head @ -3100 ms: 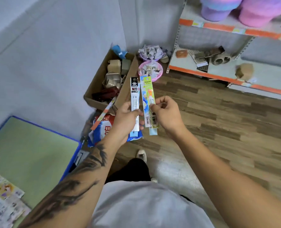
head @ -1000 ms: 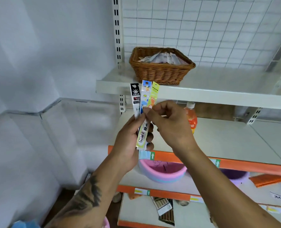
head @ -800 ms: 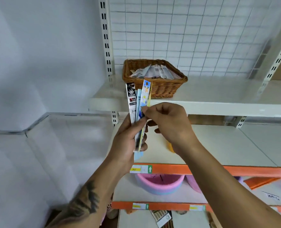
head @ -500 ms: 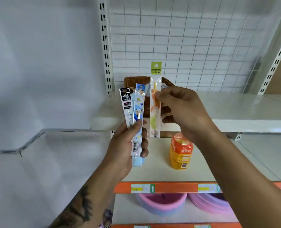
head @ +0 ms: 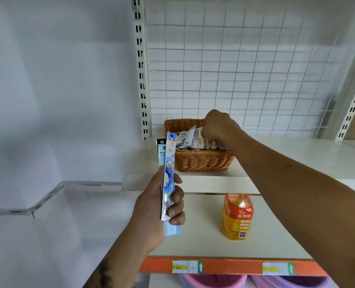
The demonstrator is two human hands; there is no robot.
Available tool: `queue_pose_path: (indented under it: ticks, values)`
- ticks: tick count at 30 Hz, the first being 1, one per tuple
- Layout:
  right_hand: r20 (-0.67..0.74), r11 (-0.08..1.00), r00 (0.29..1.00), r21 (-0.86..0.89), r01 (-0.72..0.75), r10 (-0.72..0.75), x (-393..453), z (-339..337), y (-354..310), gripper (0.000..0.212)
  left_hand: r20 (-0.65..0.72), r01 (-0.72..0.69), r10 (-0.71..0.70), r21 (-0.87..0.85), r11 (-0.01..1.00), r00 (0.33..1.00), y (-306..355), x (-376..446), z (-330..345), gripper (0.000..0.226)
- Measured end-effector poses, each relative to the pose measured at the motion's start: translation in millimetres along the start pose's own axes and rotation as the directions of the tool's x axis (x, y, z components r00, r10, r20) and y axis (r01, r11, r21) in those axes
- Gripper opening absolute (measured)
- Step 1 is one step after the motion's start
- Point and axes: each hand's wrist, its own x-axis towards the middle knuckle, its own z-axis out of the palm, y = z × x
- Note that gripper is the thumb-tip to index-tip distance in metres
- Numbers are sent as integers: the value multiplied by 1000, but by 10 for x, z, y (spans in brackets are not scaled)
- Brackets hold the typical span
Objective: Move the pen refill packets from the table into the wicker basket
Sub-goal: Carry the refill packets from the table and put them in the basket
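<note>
The left hand point(head: 162, 206) is in the near centre, its thumb and curled fingers gripping two pen refill packets point(head: 167, 179) together. The front packet is pale blue with a cartoon figure; behind it, a second packet shows only a white edge with a black top. Both stand nearly upright, long axis vertical, with the tops pointing up toward the upper shelf and the lower ends sticking out below the fingers.

The right hand point(head: 216, 125) reaches far and up, its forearm crossing the scene from the near right. It is over the wicker basket point(head: 201, 161), knuckles up and fingers curled downward among the packets in the basket point(head: 190, 138). Whether it grips one cannot be told, since the fingertips are hidden behind the hand and the packets.

The basket stands on the upper white shelf point(head: 297, 150), toward its left end, just right of a slotted white upright point(head: 141, 69). Its packets lean at mixed angles, some poking above the rim. A white wire grid panel point(head: 245, 65) backs the shelf.

On the lower shelf point(head: 203, 235), an orange bottle point(head: 237, 217) stands upright below the right forearm, apart from both hands. An orange price strip point(head: 230, 266) runs along that shelf's near edge, and pink and purple tubs point(head: 214, 281) show beneath it. A plain white wall point(head: 58, 90) fills the left.
</note>
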Motion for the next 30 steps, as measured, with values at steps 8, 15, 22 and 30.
queue_pose_path:
  ticks: [8, 15, 22, 30]
  values:
    - [-277, 847, 927, 399, 351, -254, -725, -203, -13, 28, 50, -27, 30, -63, 998, 998, 2, 60, 81, 18]
    - [-136, 698, 968, 673, 246, -210, -1470, 30, 109, 16, -19, -173, 176, 103, 980, 984, -86, 115, 232, 19]
    - [-54, 440, 991, 892, 102, -120, -1476, 77, 157, 14, -29, -220, 232, 222, 950, 972, -135, 172, 214, 32]
    - [-14, 376, 999, 926, 29, -41, -593, -264, 124, 40, 80, -36, 31, 63, 997, 996, 58, 79, 70, 59]
